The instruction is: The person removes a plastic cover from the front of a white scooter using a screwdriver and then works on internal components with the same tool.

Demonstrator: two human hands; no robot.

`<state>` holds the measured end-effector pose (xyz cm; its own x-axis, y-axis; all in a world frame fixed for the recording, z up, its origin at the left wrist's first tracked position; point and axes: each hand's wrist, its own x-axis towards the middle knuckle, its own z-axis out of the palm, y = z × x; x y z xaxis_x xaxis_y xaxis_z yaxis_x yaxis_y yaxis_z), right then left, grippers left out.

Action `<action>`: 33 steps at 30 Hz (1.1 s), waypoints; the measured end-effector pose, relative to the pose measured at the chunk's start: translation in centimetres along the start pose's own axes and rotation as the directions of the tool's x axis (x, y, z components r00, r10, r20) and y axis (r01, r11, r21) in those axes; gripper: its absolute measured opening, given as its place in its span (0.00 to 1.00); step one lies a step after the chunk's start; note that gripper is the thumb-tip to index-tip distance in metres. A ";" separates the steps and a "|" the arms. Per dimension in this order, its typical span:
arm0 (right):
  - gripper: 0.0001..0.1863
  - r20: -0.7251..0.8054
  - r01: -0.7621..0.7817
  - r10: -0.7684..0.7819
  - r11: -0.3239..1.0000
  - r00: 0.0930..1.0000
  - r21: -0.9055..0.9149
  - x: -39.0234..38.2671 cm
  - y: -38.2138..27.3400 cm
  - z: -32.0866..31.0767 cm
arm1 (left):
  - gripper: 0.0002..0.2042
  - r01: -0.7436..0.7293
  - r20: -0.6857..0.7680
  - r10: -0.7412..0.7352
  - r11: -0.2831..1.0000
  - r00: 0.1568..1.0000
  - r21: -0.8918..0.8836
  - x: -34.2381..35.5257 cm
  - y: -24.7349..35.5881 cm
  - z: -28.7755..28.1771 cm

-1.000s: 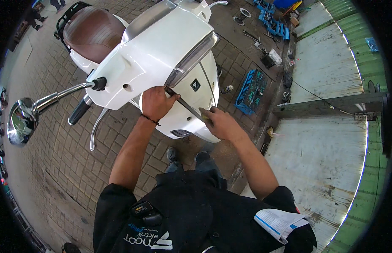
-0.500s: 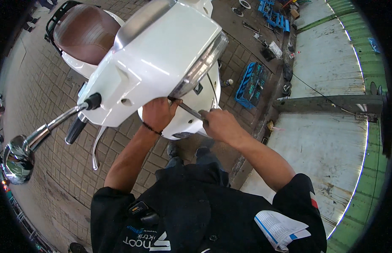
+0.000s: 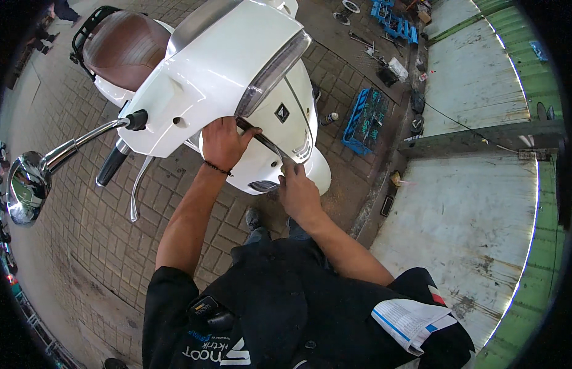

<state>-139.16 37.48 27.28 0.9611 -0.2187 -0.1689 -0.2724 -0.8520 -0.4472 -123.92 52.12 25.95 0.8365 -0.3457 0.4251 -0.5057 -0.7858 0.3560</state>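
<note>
A white scooter (image 3: 196, 74) with a brown seat (image 3: 123, 52) stands in front of me. My left hand (image 3: 224, 141) is curled at the lower edge of its handlebar cover, thumb on the upper end of a long, narrow dark strip (image 3: 261, 139) lying along the front panel (image 3: 283, 132); what its fingers hold is hidden. Lower down and to the right, my right hand (image 3: 297, 187) is closed round the lower end of that strip; whether it is trim or a tool I cannot make out.
A chrome mirror (image 3: 28, 187) and brake lever (image 3: 138, 187) jut out left. To the right are a blue crate (image 3: 366, 123), open blue toolbox (image 3: 390, 21), loose tools, a cable and a metal wall (image 3: 458, 221). Other people's legs (image 3: 46, 37) show at the upper left.
My right hand has moved left and down along the panel, its fingers now pointing more upward. My left hand stays at the cover's edge, shifting slightly with the view.
</note>
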 end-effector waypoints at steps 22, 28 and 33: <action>0.11 0.397 0.297 -0.195 0.930 0.897 -0.215 7.5 0.5 -7.4 | 0.21 -0.072 -0.046 0.069 0.994 0.997 -0.080 0.1 -0.5 0.2; 0.12 0.390 0.214 -0.114 0.951 0.914 -0.223 7.5 -1.2 -7.1 | 0.20 -0.073 -0.062 0.069 0.995 0.996 -0.067 0.3 -0.8 0.4; 0.17 0.148 -0.086 0.078 0.995 0.986 0.050 2.8 -0.1 -3.4 | 0.22 -0.108 -0.117 0.102 0.993 0.988 -0.045 0.1 -0.6 0.0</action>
<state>-136.30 35.29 29.86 0.9197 -0.2114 -0.3310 -0.3558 -0.8052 -0.4745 -123.47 52.57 25.76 0.7502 -0.3620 0.5533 -0.6020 -0.7199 0.3453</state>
